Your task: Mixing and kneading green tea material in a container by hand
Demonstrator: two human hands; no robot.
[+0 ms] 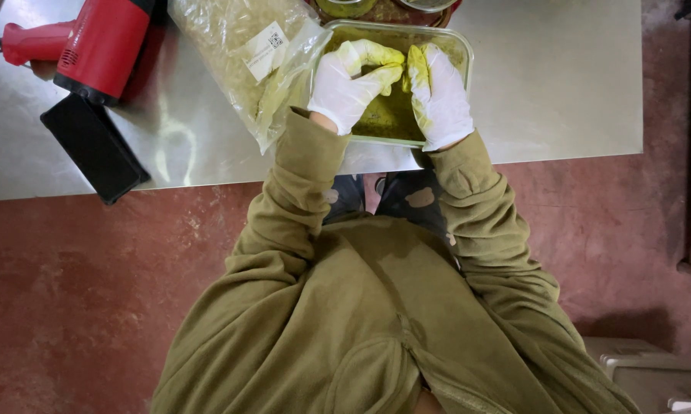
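Two hands in white gloves work together inside a clear tray [462,47]. The left hand [349,83] and the right hand [439,96] meet in the middle, and their fingertips pinch a small lump of yellow-green paste [395,77] between them. The gloves are smeared yellow at the fingers. More of the same dark green paste lies in the bottom of the tray. The tray sits on a shiny metal table [560,84], at its near edge, right in front of the person. Olive green sleeves [303,180] reach up to the gloves. Just left of the tray lies a clear plastic bag [230,46] full of pale yellow-green bits, touching the tray. Far to the left are a red tool [92,42] and a flat black box [94,146].
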